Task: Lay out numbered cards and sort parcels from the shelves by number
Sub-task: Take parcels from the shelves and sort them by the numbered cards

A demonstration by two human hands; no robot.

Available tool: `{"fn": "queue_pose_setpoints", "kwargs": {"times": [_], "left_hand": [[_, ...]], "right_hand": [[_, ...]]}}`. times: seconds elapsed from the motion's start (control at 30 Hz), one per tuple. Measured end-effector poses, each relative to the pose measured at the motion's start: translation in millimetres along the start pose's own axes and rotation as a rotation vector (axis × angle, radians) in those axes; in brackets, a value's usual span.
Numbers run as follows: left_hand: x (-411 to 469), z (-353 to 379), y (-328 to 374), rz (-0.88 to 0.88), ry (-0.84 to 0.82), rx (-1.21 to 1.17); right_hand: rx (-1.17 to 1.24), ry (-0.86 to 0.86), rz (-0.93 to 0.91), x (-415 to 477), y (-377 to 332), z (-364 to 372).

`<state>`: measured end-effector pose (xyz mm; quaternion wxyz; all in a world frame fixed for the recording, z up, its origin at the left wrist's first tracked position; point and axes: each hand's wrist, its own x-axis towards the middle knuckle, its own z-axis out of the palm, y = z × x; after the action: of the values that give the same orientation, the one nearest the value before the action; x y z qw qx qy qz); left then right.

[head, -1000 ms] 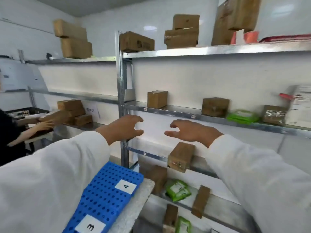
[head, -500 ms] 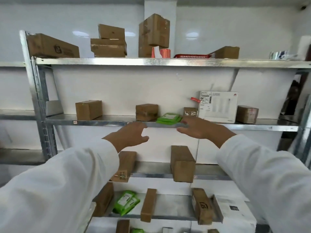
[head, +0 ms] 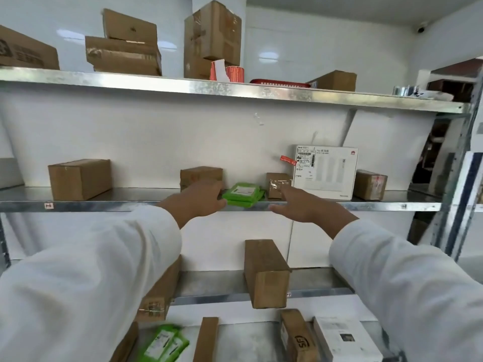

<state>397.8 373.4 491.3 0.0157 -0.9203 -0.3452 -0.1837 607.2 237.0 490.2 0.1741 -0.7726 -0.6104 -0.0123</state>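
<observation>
Green packet [head: 243,195] on the middle shelf [head: 104,206] is flanked by left hand [head: 201,199] and right hand [head: 300,208], both spread, nothing gripped.

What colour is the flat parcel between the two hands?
Bright green with a white label, the flat parcel shows best in the head view.

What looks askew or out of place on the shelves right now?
The long brown box on the lower shelf juts past its front edge. On the top shelf, the tall taped carton sits tilted on the box beneath. Nothing looks spilled.
</observation>
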Motion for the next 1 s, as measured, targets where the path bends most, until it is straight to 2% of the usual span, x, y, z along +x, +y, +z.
{"fn": "queue_pose_setpoints", "kwargs": {"times": [0.17,0.27,0.37,0.6,0.7,0.77,0.87,1.0], "left_hand": [[58.7,30.5,-29.8,0.021,-0.036,-0.032],[101.2,43.8,-42.8,0.014,-0.061,-0.104],[137.4,56.1,-48.3,-0.023,-0.091,-0.146],[203.3,110.4,-67.5,-0.053,-0.165,-0.318],[211.0,128.6,-68.0,-0.002,-0.14,-0.461],[218.9,137.1,-69.8,-0.053,-0.121,-0.539],[232.0,140.9,-75.8,-0.209,-0.142,-0.655],[238.3,154.4,-86.0,-0.355,-0.029,-0.815]], "right_hand": [[0.126,0.059,0.049,71.9,1.5,24.5],[0.191,0.023,0.107,109.9,2.9,38.9],[0.153,-0.05,0.161,143.5,8.4,44.6],[0.117,-0.088,0.324,212.0,16.7,73.6],[0.16,-0.115,0.361,222.2,12.5,89.0],[0.183,-0.103,0.396,227.4,14.6,96.6],[0.419,-0.081,0.357,230.3,17.7,99.4],[0.71,0.014,0.369,232.7,18.4,113.3]]}}
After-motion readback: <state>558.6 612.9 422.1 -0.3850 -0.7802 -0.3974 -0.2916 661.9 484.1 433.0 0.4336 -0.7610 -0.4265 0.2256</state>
